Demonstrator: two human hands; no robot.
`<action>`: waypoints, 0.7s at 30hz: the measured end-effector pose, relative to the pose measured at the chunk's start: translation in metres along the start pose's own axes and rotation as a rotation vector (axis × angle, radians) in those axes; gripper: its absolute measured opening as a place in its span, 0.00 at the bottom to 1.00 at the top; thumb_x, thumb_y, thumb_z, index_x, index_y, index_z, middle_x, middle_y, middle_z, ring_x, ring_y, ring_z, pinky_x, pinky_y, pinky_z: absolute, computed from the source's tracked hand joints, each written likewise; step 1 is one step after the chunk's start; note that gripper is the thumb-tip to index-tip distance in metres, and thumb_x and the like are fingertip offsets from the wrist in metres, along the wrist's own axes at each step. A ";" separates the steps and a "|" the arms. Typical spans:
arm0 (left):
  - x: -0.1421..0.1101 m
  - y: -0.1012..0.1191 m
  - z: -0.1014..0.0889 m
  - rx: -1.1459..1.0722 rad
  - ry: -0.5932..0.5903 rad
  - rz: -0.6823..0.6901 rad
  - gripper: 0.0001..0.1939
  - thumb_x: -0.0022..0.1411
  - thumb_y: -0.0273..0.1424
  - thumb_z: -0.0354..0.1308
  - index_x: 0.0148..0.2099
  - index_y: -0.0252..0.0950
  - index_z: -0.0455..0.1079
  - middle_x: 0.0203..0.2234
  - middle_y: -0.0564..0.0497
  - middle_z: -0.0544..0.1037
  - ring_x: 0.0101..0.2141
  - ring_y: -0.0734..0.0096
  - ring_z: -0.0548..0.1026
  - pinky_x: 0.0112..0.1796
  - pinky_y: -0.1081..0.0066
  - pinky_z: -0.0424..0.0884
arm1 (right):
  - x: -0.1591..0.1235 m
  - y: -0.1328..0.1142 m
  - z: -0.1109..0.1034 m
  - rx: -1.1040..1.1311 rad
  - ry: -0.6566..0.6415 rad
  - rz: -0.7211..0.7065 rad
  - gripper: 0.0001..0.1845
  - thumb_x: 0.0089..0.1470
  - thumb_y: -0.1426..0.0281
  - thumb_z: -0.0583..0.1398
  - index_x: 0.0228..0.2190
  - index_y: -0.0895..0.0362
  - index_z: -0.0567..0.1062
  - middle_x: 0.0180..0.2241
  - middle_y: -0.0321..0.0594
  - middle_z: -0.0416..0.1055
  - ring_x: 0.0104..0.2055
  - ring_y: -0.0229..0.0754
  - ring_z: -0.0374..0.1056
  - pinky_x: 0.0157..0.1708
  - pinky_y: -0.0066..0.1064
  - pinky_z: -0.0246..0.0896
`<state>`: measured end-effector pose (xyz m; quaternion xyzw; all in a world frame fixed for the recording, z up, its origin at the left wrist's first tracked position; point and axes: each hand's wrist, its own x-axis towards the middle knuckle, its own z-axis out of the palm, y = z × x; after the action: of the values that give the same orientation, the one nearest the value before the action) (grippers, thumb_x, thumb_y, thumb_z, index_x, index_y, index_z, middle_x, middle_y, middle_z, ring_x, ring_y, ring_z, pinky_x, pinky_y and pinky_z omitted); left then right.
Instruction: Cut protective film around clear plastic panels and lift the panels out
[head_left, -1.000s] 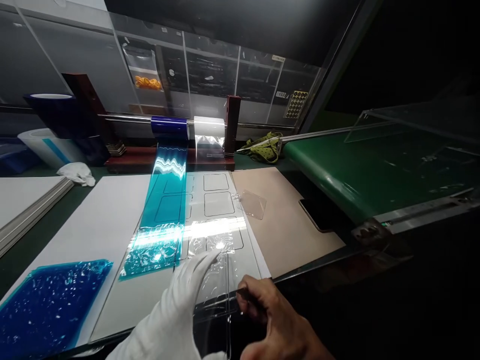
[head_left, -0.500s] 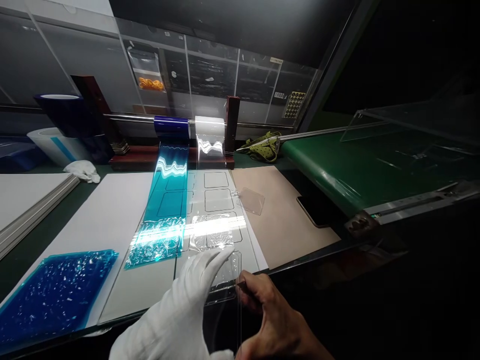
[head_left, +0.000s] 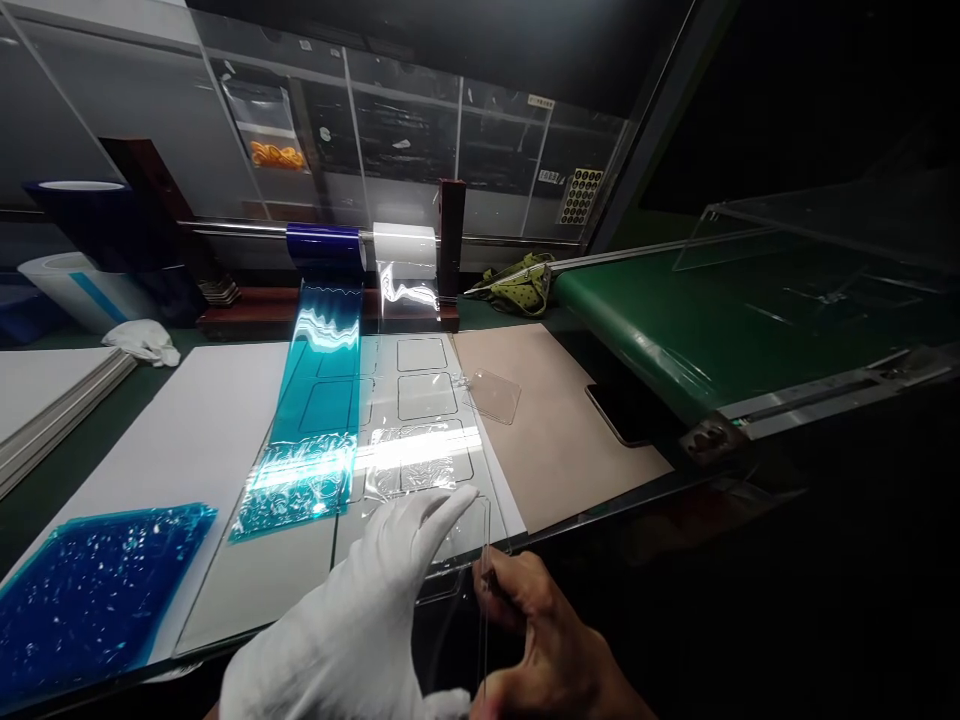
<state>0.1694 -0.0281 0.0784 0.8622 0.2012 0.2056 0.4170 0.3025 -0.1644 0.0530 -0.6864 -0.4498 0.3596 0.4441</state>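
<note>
My left hand (head_left: 360, 610), in a white glove, has its fingers stretched flat against a clear plastic sheet (head_left: 461, 560) held at the table's near edge. My bare right hand (head_left: 540, 640) pinches the sheet's right edge between thumb and fingers. Just beyond my fingertips a strip of clear film (head_left: 409, 440) runs from a white roll (head_left: 405, 245) over a white template board (head_left: 420, 400) with printed rounded rectangles. Beside it a strip of blue film (head_left: 315, 410) comes off a blue roll (head_left: 324, 247).
A stack of blue film sheets (head_left: 90, 590) lies at the near left. One small clear piece (head_left: 495, 395) rests on a tan board (head_left: 555, 410). A green conveyor belt (head_left: 712, 310) runs along the right. A dark phone (head_left: 622, 415) lies by it. A white cloth (head_left: 142, 342) sits far left.
Both hands have lifted the clear sheet slightly and tilted it more on edge. My view has shifted a little to the right.
</note>
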 end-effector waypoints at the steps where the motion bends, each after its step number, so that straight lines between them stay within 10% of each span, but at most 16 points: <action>1: 0.000 0.004 -0.004 0.034 -0.060 0.006 0.49 0.40 0.50 0.63 0.64 0.47 0.54 0.54 0.42 0.66 0.52 0.39 0.63 0.49 0.44 0.62 | -0.001 0.002 0.000 0.007 0.001 -0.010 0.38 0.17 0.39 0.67 0.23 0.54 0.65 0.27 0.33 0.58 0.31 0.39 0.56 0.25 0.26 0.59; 7: 0.004 0.016 -0.015 0.215 -0.180 0.037 0.55 0.39 0.53 0.61 0.67 0.50 0.42 0.56 0.41 0.60 0.52 0.41 0.63 0.48 0.47 0.65 | -0.013 0.016 0.007 0.005 0.039 -0.074 0.35 0.31 0.38 0.64 0.33 0.51 0.68 0.31 0.35 0.61 0.33 0.41 0.60 0.31 0.30 0.63; 13: 0.006 0.015 -0.011 0.619 0.118 -0.010 0.55 0.36 0.42 0.62 0.66 0.43 0.42 0.52 0.38 0.62 0.50 0.37 0.62 0.46 0.44 0.62 | 0.008 0.029 -0.022 -0.112 0.451 -0.461 0.22 0.50 0.50 0.60 0.26 0.52 0.58 0.22 0.32 0.54 0.23 0.37 0.54 0.23 0.29 0.54; 21: 0.003 -0.006 -0.014 0.609 0.194 -0.121 0.63 0.36 0.43 0.65 0.68 0.37 0.34 0.55 0.35 0.61 0.52 0.35 0.61 0.52 0.38 0.54 | 0.110 0.074 -0.100 -0.956 0.261 -0.231 0.12 0.56 0.60 0.56 0.33 0.56 0.68 0.31 0.42 0.70 0.32 0.46 0.68 0.27 0.32 0.58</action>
<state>0.1631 -0.0142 0.0821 0.9101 0.3433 0.1922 0.1302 0.4504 -0.1052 0.0078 -0.7980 -0.5777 -0.0268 0.1697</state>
